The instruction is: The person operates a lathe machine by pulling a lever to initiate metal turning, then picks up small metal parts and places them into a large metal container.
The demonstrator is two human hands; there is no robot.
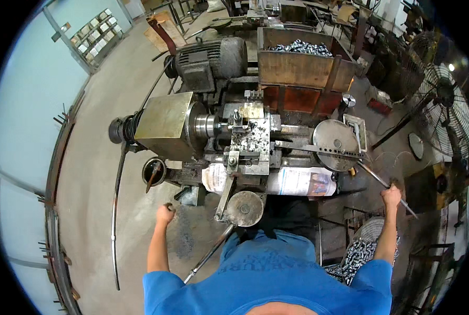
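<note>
My right hand (391,195) is wrapped round a long metal lever (372,174) that slants down to the right from beneath a large round plate (335,135). My left hand (165,214) is curled closed in the air, left of a small lathe; a small dark thing seems to show at its fingers, too small to make out. On the lathe, a shiny spindle chuck (206,126) faces a tool slide (251,137) strewn with dark chips. Nearest my body, a smaller round disc (245,209) has a second metal lever (208,257), which neither hand touches.
Behind the lathe stand an electric motor (208,63) and a rusty bin (302,68) of small metal parts. A basket (370,229) of similar parts sits low by my right arm. A pot with a brush (153,176) is near my left hand. A large fan (444,100) stands at right.
</note>
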